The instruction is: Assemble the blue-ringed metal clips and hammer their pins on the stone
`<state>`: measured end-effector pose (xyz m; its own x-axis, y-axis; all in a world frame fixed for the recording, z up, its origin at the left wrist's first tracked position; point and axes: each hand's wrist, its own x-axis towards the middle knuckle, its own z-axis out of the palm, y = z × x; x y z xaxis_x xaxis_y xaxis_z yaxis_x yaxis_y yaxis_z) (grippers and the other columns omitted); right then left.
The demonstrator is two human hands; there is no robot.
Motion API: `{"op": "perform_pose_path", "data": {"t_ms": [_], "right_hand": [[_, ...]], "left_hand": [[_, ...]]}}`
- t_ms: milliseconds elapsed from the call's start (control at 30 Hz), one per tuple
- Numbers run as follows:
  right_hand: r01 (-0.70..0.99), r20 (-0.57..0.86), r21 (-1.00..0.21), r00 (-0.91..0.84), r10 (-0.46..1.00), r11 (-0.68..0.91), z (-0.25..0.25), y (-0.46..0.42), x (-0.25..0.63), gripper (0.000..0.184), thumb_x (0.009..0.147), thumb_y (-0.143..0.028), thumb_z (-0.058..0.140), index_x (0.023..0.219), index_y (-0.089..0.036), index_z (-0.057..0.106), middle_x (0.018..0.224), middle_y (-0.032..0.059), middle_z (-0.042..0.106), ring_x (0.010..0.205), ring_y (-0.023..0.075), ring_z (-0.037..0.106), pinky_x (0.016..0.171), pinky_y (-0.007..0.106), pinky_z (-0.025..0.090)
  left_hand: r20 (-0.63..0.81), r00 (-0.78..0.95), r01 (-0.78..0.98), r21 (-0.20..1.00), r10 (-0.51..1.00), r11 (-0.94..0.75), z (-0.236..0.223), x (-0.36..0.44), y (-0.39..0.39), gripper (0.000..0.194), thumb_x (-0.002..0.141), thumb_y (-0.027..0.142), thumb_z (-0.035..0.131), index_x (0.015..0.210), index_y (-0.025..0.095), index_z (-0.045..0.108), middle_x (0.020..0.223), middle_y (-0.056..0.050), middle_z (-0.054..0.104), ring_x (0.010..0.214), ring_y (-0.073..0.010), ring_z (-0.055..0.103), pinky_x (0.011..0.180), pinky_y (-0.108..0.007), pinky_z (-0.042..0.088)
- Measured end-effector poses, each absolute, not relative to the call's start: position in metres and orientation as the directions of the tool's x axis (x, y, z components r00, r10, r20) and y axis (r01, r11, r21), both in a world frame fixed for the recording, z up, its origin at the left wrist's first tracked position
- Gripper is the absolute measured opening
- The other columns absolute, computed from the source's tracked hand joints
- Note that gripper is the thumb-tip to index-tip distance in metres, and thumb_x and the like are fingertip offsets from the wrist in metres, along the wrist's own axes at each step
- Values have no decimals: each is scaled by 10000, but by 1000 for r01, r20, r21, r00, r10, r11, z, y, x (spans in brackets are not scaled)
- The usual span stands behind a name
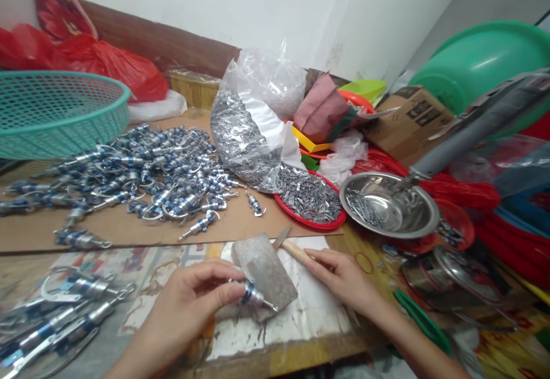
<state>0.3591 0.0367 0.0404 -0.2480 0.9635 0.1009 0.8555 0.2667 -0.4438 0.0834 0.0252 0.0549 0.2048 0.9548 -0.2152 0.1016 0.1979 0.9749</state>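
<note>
Near centre | left hand (197, 293) pinches a metal fitting (256, 297) at — or just above — the stone block (263, 267), apparently for firm backing | right hand (346, 276) wraps a hammer (297, 251) by the handle, likely for control

On my feed I'm getting blue bands on the held silver cylindrical metal fitting (254, 295), mottled grey on the rectangular stone block (267, 269), and a teal lattice pattern on that round plastic basket (112, 112).

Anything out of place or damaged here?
The white paper sheet under the grey rectangular block is dark-smudged near its front edge, so looks soiled. One blue-and-silver metal assembly sits alone, right of the heap of similar ones.
</note>
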Motion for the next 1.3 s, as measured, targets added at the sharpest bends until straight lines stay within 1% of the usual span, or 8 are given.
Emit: {"op": "perform_pose_path", "data": {"t_ms": [100,200,267,367,633,833,1100,1300], "right_hand": [[911,172,-348,-169,970,221,44,63,368,292,935,-216,415,1025,-156,686,997,98,677,926,197,629,839,331,489],[954,154,-238,-147,977,181,51,100,378,243,912,-148,458,1063,-128,648,1092,126,631,1033,217,576,936,386,428],[965,85,-177,-179,980,192,53,122,382,180,897,-195,529,1036,-148,633,1076,90,630,996,204,589,897,399,458],[974,20,-100,-203,979,204,52,140,381,214,904,-294,540,1071,-169,587,1103,62,602,951,186,599,824,396,500],[978,-10,3,-207,978,207,50,140,378,247,905,-298,537,1113,-167,566,1138,73,582,971,197,591,824,403,501],[980,11,11,-198,980,198,56,141,384,241,907,-295,533,1106,-164,570,1135,74,584,979,198,588,834,408,496],[985,-35,-47,-169,985,168,51,139,383,241,905,-298,537,1103,-165,570,1126,70,586,959,194,593,817,400,503],[963,32,-227,-143,989,146,53,143,380,242,893,-297,557,1089,-156,574,1114,68,590,961,197,593,821,405,499]], "left_hand": [[-27,174,225,974,984,-13,54,90,24,78,676,291,705,651,245,763,893,-65,611,909,-271,584,808,-367,438],[82,179,341,930,980,-140,55,97,23,95,709,298,678,677,266,761,833,-49,593,834,-249,591,761,-341,428],[90,217,363,917,972,-167,56,99,22,103,717,285,668,694,258,765,764,-49,621,764,-237,606,708,-320,436],[49,269,367,918,962,-149,58,98,20,119,732,276,662,739,243,776,718,-56,666,704,-227,621,670,-309,448],[75,292,357,916,954,-182,55,96,17,125,745,281,664,788,271,781,729,-51,691,699,-217,635,649,-281,466],[130,283,341,912,950,-227,54,96,15,143,752,267,652,814,280,781,727,-52,697,691,-211,641,644,-275,475],[168,264,328,910,950,-252,53,96,14,146,735,241,669,810,285,786,709,-51,704,670,-206,643,624,-266,479],[137,255,323,921,957,-218,52,95,14,159,730,236,677,823,309,783,719,-45,705,684,-214,640,635,-271,472]]}}
